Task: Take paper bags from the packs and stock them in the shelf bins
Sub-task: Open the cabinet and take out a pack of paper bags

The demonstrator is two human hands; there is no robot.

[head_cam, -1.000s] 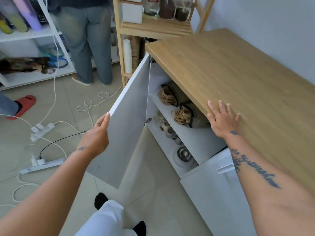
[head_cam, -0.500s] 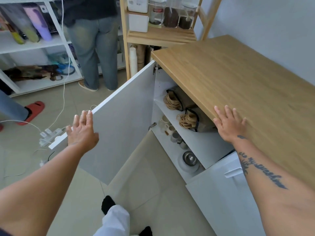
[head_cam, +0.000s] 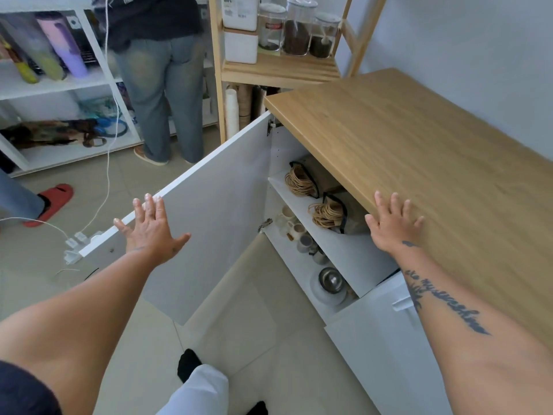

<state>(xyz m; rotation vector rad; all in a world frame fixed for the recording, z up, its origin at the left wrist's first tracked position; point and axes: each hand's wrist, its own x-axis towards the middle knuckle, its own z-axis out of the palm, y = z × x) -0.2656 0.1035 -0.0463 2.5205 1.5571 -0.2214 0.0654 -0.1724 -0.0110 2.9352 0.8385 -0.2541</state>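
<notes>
Two packs of brown paper bags with twine handles lie on the upper shelf inside the open cabinet, one further back and one nearer. The white cabinet door stands swung wide to the left. My left hand rests flat with fingers spread on the door's inner face near its top edge, holding nothing. My right hand lies flat, fingers apart, on the front edge of the wooden countertop, just above the nearer pack.
Mugs and a metal bowl on a plate sit on the lower shelf. A person stands at the white shelving behind. A power strip and cables lie on the floor. Jars stand on a wooden rack.
The door swung further open to the left. My left hand went from gripping the door's edge to lying flat on its inner face. My right hand stayed on the countertop.
</notes>
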